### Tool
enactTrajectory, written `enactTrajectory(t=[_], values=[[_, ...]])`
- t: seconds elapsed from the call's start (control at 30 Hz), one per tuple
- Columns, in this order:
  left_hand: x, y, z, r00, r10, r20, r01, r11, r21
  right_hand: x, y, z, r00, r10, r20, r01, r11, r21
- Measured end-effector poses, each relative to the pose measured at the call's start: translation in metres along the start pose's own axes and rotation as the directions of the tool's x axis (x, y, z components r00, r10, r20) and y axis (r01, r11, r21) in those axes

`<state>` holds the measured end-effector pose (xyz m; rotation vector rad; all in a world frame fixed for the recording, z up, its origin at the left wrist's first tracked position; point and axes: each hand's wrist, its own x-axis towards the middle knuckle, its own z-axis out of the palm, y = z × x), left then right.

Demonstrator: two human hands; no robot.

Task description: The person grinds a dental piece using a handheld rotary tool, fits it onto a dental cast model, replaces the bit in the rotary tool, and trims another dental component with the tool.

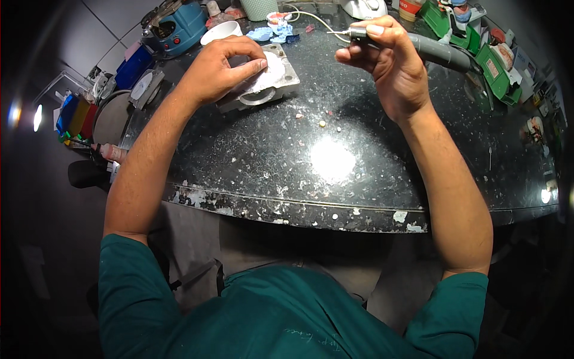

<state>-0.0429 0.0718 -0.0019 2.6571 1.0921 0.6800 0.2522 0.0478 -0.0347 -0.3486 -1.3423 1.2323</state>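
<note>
On the far left part of the bench sits a squarish metal flask [289, 81] filled with white plaster [274, 69]. My left hand [212, 70] lies over its left side, fingers curled and thumb pressed on the plaster; the palm hides part of the flask. Raised above the bench, my right hand [402, 75] grips a dark grey cylindrical rotary handpiece [443, 54] near its front end. A thin pointed tip sticks out to the left, toward the flask but apart from it. The handpiece's rear end runs to the right, where a dark cord joins it.
Behind the flask stand a white bowl [221, 32], a dental model [279, 20] and crumpled blue material [261, 34]. A blue machine [179, 27] is at the back left. Green trays [497, 75] with dental models line the right. Small crumbs [323, 124] dot the black bench.
</note>
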Motion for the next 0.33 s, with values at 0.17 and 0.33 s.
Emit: enactTrajectory(t=[0.17,0.33], values=[[-0.007,-0.001,0.006,0.996,-0.005,-0.092,0.003,1.000,-0.026,0.002,0.002,-0.008,0.999,0.012,0.043,-0.015,0.998,0.058],[-0.010,-0.005,0.010,0.992,0.023,-0.124,-0.026,0.999,-0.025,0.001,0.003,-0.010,0.998,0.025,0.054,-0.026,1.000,0.014]])
